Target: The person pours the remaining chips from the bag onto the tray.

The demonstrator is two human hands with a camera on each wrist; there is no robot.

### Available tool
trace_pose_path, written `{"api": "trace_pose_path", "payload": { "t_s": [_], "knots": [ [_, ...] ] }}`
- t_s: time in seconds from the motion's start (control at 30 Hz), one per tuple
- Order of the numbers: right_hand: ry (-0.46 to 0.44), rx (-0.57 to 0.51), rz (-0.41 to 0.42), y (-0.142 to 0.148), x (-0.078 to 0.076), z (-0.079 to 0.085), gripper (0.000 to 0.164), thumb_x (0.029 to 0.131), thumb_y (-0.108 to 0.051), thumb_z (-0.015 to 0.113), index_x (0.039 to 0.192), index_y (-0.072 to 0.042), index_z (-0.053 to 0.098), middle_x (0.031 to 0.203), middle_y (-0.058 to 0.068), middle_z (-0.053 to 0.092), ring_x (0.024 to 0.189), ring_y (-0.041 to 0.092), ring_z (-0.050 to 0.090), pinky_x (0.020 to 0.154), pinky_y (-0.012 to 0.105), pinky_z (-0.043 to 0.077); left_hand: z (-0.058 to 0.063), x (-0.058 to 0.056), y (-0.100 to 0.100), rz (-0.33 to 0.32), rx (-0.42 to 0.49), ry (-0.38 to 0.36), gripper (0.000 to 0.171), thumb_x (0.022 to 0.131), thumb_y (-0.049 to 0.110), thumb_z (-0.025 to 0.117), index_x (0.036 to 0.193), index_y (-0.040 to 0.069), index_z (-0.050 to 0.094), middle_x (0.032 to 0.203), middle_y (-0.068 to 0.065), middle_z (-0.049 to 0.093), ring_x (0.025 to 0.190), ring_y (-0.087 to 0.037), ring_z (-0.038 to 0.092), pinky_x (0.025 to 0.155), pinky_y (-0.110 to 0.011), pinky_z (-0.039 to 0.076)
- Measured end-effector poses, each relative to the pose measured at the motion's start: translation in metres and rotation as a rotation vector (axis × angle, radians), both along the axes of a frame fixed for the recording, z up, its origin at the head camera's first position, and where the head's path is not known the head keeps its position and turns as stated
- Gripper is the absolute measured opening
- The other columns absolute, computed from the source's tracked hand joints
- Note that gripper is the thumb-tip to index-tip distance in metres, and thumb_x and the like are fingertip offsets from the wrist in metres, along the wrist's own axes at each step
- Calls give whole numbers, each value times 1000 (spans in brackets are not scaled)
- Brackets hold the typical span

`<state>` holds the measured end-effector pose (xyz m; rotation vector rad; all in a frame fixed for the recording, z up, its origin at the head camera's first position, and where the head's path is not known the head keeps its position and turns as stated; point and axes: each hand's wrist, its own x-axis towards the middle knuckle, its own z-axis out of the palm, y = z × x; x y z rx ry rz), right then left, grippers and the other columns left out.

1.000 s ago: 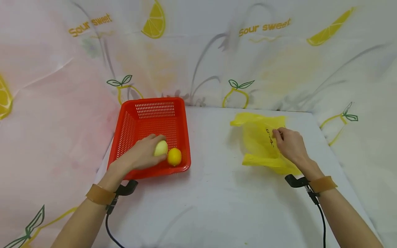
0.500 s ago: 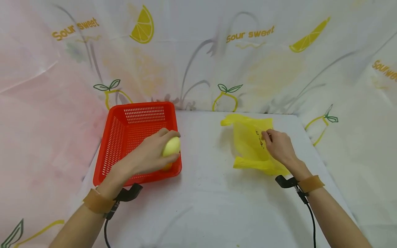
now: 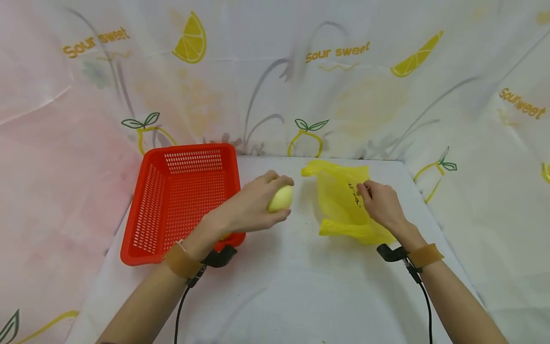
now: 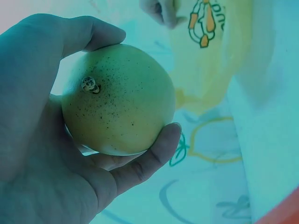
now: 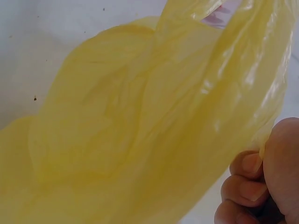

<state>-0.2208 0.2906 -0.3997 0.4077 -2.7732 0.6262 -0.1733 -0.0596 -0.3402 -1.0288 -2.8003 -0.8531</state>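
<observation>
My left hand (image 3: 253, 203) grips a round, pale yellow-green pear (image 3: 281, 198) between thumb and fingers, out over the table just right of the red basket (image 3: 232, 167). In the left wrist view the pear (image 4: 119, 100) shows a short stem and dark specks. My right hand (image 3: 380, 203) pinches the upper edge of a yellow plastic bag (image 3: 339, 200), its mouth spread toward the left. Thumb and curled fingers hold the thin film (image 5: 154, 130) in the right wrist view. A yellow lemon (image 3: 224, 236) sits in the basket's near right corner, mostly hidden by my left wrist.
A white-covered table (image 3: 292, 291) carries the basket on the left and the bag on the right. Behind it hangs a printed cloth (image 3: 240, 95) with lemon drawings. Black cables (image 3: 425, 298) trail from the wrist cameras.
My left hand has lifted the pear out of the basket and carried it right, past the rim toward the bag. My right hand keeps holding the bag; the head view has shifted slightly.
</observation>
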Motion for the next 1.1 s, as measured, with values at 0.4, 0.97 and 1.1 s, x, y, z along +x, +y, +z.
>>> {"api": "trace_pose_path", "payload": {
  "t_s": [0.4,0.97,1.1],
  "knots": [
    [2,12,16,-1,0,0,28,100,-19,50,81,-4,64,56,1,51,41,15,37,42,28,33,-15,-5,47,-50,36,2,50,85,35,63,131,23,47,109,2,46,86,-12,47,62,-24,47],
    [-16,16,18,0,2,0,28,99,-19,51,78,-5,63,58,1,52,44,13,39,45,28,35,-41,-18,91,26,83,-51,51,85,37,61,132,24,46,118,-2,46,91,-13,48,69,-25,46],
    [-3,19,22,1,2,0,28,99,-20,51,78,-6,62,57,1,52,43,13,39,43,28,35,-46,-23,101,24,92,-78,53,85,37,61,134,24,45,120,-3,46,92,-14,48,68,-24,47]
  ]
}}
